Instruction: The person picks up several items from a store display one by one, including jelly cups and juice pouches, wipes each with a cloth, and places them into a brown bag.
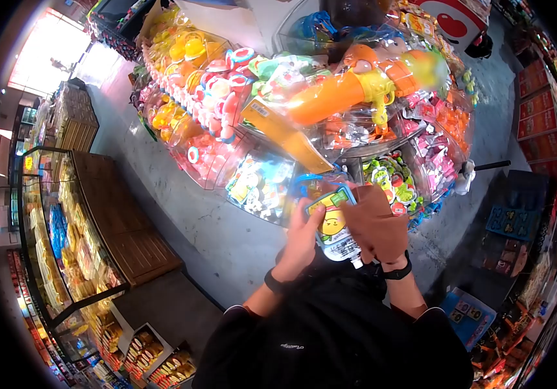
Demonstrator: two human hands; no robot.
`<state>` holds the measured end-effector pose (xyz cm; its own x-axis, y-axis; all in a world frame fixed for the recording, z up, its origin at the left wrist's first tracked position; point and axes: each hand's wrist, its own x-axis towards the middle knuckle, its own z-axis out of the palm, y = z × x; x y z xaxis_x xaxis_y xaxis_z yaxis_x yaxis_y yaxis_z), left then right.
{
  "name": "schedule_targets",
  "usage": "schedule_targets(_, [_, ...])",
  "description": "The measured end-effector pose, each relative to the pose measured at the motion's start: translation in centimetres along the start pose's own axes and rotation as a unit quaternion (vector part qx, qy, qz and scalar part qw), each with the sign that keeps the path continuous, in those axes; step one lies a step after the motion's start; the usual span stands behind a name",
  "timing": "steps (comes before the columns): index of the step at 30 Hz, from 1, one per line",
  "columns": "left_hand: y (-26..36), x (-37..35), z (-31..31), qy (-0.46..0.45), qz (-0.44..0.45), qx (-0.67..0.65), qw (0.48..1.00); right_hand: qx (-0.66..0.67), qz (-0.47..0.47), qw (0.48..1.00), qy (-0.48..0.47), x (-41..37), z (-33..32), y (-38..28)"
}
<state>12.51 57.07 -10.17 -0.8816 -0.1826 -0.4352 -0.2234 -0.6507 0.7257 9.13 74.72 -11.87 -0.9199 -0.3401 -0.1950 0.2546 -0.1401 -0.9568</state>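
Toy pack (pixel 332 225), a small blue card with a yellow smiling figure under clear plastic, is held up in the air between both hands, close to the person's chest and just on the near side of the display stand (pixel 382 148).

The left hand (pixel 301 238) grips the pack's left edge, with the fingers behind and the thumb across the front. The right hand (pixel 377 223) is curled over the right side and covers part of the card. Both hands are closed on the pack. How tightly the right fingers pinch it cannot be told, since the back of that hand hides them.

The main risk, as I judge it, is a slip. The plastic looks glossy and the grip is only at the edges, so if either hand loosens, the pack could drop onto the grey floor (pixel 226 240) below. A second risk lies on the far side. The stand is heaped with loose bagged toys, and a large orange toy (pixel 330 97) in a clear bag overhangs the pile. An elbow or the pack brushing that heap could send bags sliding off. Pulling the two edges apart too hard could also tear the card or split the plastic.

A black wristband (pixel 272 283) sits on the left wrist and a black watch (pixel 398 272) on the right. Stocked shelves (pixel 64 227) stand well apart, to the left.
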Motion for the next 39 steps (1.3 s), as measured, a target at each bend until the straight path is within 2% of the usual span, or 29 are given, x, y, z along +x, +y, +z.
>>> schedule_targets(3, [1.0,-0.8,-1.0,0.013,0.046,0.112,0.993,0.028,0.058,0.995,-0.081,-0.5,1.0,-0.3])
schedule_targets(4, [1.1,-1.1,-1.3,0.007,0.076,0.14,0.987,-0.031,0.026,0.995,-0.095,-0.3,0.9,1.3])
schedule_targets(5, [1.5,-1.4,-1.3,-0.025,0.065,0.134,0.989,-0.088,-0.007,0.99,-0.108,-0.1,0.7,2.7])
schedule_targets(7, [2.9,-2.2,-1.1,-0.091,0.043,0.122,0.987,-0.08,-0.096,0.988,-0.089,-0.2,1.5,2.7])
schedule_targets(8, [3.2,-2.5,-1.3,-0.118,0.003,0.12,0.986,0.097,-0.057,0.993,-0.047,-0.9,2.3,2.6])
schedule_targets(9, [3.2,-2.7,-1.2,-0.132,0.023,0.156,0.979,0.269,-0.015,0.963,-0.002,-1.1,3.2,2.2])
schedule_targets(11, [3.0,-3.2,-1.2,-0.156,0.061,0.228,0.959,0.038,-0.042,0.996,0.073,-0.2,4.8,1.1])
schedule_targets(12, [3.9,-4.0,-0.6,-0.139,0.029,0.282,0.949,-0.096,-0.041,0.987,0.118,0.3,6.3,-0.5])
schedule_targets(15, [2.8,-3.7,-1.1,-0.151,0.118,0.367,0.91,-0.022,-0.092,0.987,0.133,1.6,7.0,-1.0])
schedule_targets(16, [2.6,-3.8,-1.1,-0.146,0.132,0.36,0.912,-0.008,-0.098,0.987,0.126,1.6,6.4,-0.3])
schedule_targets(19, [2.9,-3.2,-2.1,-0.139,0.16,0.391,0.895,-0.271,-0.121,0.954,0.048,-0.6,3.8,2.1])
schedule_targets(20, [2.1,-2.5,-2.8,-0.11,0.204,0.376,0.897,-0.102,-0.078,0.992,-0.014,-1.2,2.0,5.2])
schedule_targets(22, [3.6,-2.2,-2.1,-0.132,0.224,0.398,0.88,0.005,-0.039,0.996,-0.082,-1.5,2.0,5.7])
schedule_targets(24, [4.6,-1.8,-1.5,-0.157,0.213,0.433,0.862,-0.127,-0.052,0.986,-0.094,-2.0,2.3,3.8])
schedule_targets(26, [4.2,-1.5,-1.8,-0.165,0.203,0.412,0.873,-0.252,-0.127,0.957,-0.065,-1.6,1.9,5.5])
schedule_targets(29, [4.4,-1.3,-2.0,-0.183,0.231,0.405,0.866,-0.229,-0.104,0.968,0.005,-1.1,0.7,7.5])
schedule_targets(30, [4.6,-1.3,-2.0,-0.19,0.248,0.405,0.859,-0.113,-0.063,0.992,-0.015,-1.1,0.4,8.1])
schedule_targets(31, [5.0,-1.5,-2.0,-0.195,0.209,0.406,0.868,0.005,-0.02,1.0,-0.024,-1.1,0.0,8.7])
schedule_targets(32, [5.7,-1.7,-2.1,-0.201,0.171,0.406,0.875,0.231,0.055,0.968,-0.076,-1.4,-0.4,9.5])
schedule_targets(33, [6.1,-1.9,-2.3,-0.207,0.13,0.406,0.88,0.355,0.086,0.929,-0.053,-1.4,-0.9,10.7])
schedule_targets(35, [5.8,-1.8,-3.3,-0.214,0.129,0.449,0.858,0.591,0.13,0.796,0.015,-1.5,-2.0,13.1])
schedule_targets(37, [5.4,-1.9,-3.6,-0.229,0.12,0.461,0.849,0.445,0.029,0.889,-0.107,-0.7,-0.1,5.8])
schedule_targets(38, [5.9,-2.2,-2.9,-0.226,0.102,0.472,0.846,0.362,-0.023,0.917,-0.165,-0.5,0.7,3.9])
schedule_targets(39, [5.7,-2.3,-2.6,-0.229,0.115,0.447,0.857,0.229,-0.014,0.961,-0.153,-0.8,1.1,3.7])
